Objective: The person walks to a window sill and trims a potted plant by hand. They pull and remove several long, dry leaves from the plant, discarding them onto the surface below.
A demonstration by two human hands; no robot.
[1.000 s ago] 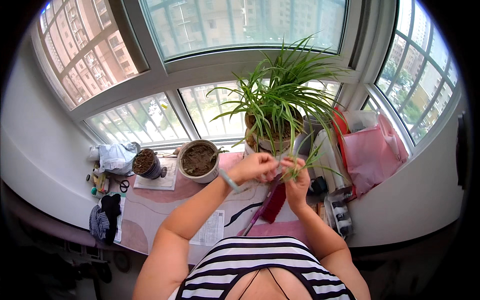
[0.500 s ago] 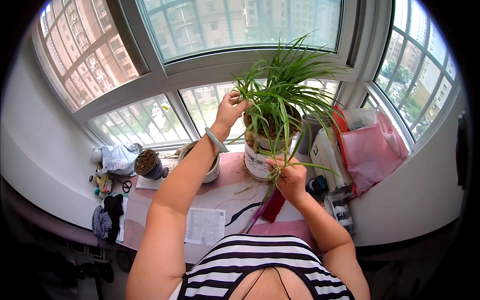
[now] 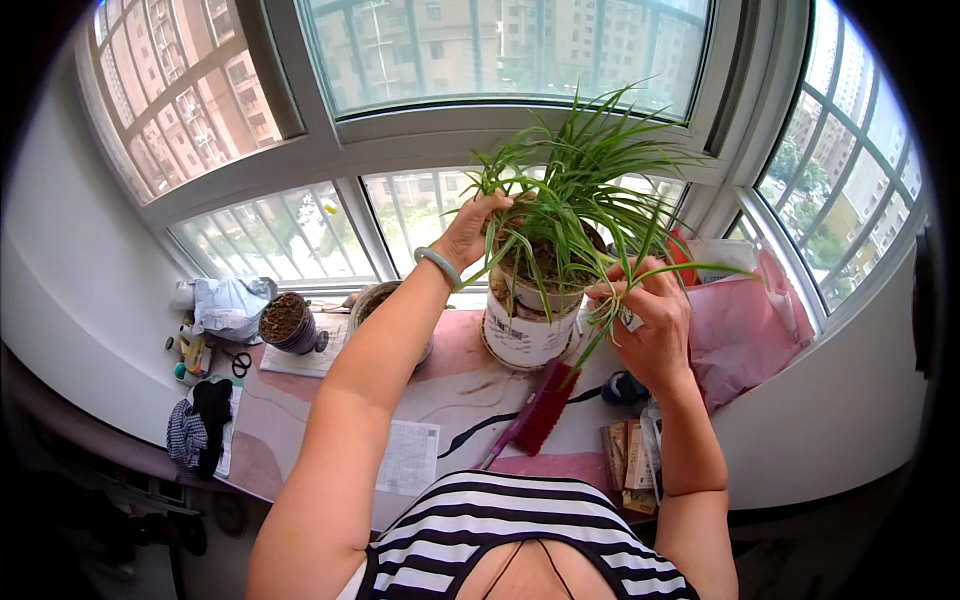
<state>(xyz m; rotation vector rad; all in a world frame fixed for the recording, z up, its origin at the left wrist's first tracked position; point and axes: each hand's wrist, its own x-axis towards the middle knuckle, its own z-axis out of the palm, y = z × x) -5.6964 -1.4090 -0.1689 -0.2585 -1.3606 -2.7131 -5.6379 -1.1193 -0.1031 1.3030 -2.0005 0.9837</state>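
Mid-grooming step, by the look of it: left hand (image 3: 470, 228) is up in the spider plant (image 3: 575, 195), fingers curled around leaves near the crown, while right hand (image 3: 650, 320) pinches a small bunch of long leaves low on the right side, fingers pressed together. Plant sits in a white pot (image 3: 525, 330) on the pink counter (image 3: 450, 390) by the window, red brush (image 3: 545, 405) lying just in front, two soil-filled pots (image 3: 285, 320) well off to the left. Next move likely needs a steady pot and a clean pull or separation of the pinched leaves without uprooting the clump.
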